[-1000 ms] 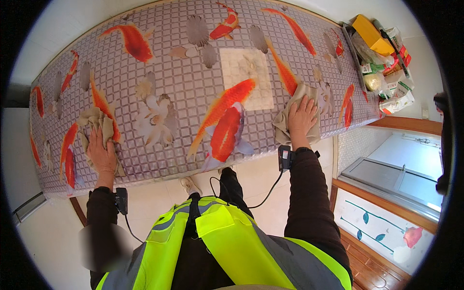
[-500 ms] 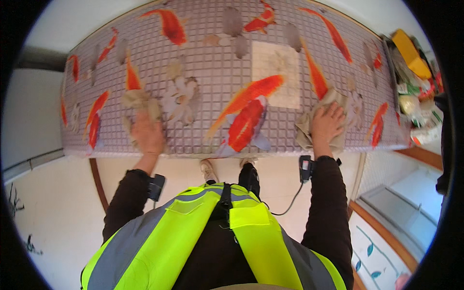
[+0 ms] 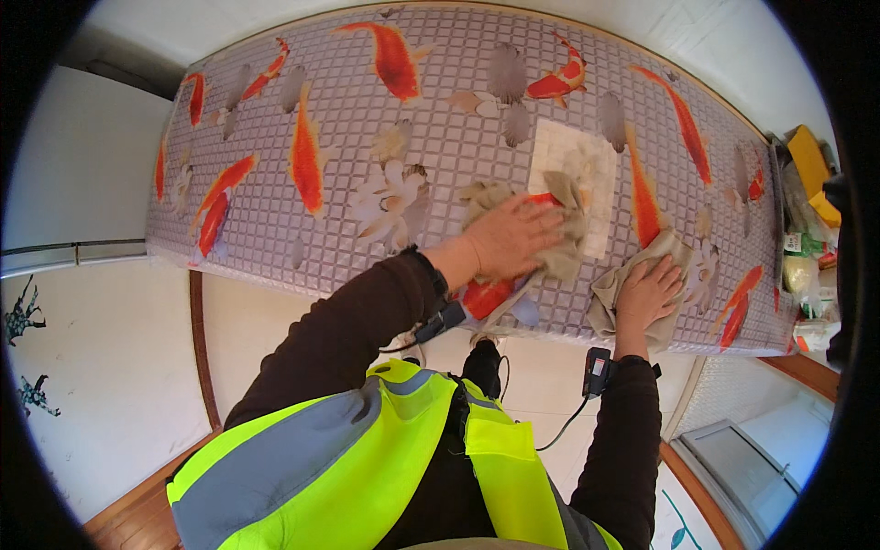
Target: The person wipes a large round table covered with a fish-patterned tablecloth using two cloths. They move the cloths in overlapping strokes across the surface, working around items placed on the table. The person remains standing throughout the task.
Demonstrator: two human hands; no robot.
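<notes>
A table cover printed with orange koi, flowers and a grid fills the far part of the view. My left hand reaches across to the middle of it and lies flat, fingers spread, on a crumpled beige cloth. That cloth overlaps the printed koi and touches a pale square patch. Farther right, my right hand rests flat with spread fingers on a second beige cloth, close to the table's near edge. Neither hand shows fingers wrapped round its cloth.
At the table's right end stand a yellow box-like thing and several plastic packages. Small dark devices are strapped at my left wrist and right wrist, with a cable from the right one. A white wall borders the far edge.
My left hand has slid its cloth from the left part of the table rightward to the middle. The right hand stays on its cloth in nearly the same place; the view has shifted.
</notes>
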